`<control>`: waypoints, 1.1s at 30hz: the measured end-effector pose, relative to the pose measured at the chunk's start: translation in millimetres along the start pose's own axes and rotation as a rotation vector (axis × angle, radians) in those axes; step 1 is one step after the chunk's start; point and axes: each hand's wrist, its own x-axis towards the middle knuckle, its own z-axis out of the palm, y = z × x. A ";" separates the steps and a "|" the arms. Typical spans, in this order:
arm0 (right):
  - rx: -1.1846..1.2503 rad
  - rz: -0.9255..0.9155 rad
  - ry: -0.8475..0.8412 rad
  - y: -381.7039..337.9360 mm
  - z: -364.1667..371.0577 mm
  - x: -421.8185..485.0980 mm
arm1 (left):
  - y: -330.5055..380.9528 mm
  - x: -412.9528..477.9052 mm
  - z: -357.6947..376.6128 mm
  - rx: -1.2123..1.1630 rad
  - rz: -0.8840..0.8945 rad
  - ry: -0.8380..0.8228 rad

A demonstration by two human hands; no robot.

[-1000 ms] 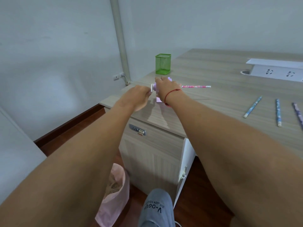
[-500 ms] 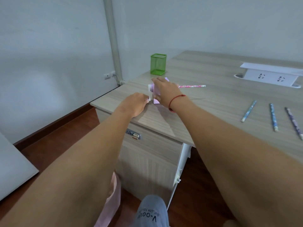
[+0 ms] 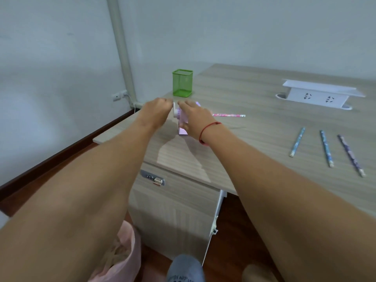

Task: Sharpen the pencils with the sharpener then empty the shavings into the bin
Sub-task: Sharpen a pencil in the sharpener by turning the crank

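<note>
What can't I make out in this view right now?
Head view throughout.
Crank of the sharpener: wrapped by the left hand.
Tip of the pink pencil: inside the sharpener, behind the right hand.
Shavings level: right hand covers it.
Much of the bin: hidden by the left forearm and bottom edge.
Tips of the three pencils at right: too small to judge.

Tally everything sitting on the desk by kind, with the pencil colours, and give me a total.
pencils: 4 (pink pencil, blue pencil, second blue pencil, purple pencil)
sharpener: 1
green mesh cup: 1
socket box: 1
Total: 7
</note>
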 end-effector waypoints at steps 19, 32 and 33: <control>-0.028 -0.056 -0.053 -4.9 -7.1 3.7 | 28.4 -53.6 -21.0 -0.108 -0.141 0.122; -0.045 -0.020 -0.071 2.0 7.1 25.4 | 20.2 -58.4 0.2 -0.242 -0.001 -0.060; -0.039 -0.028 -0.076 2.6 7.6 25.7 | 23.3 -59.9 3.2 -0.260 -0.011 -0.080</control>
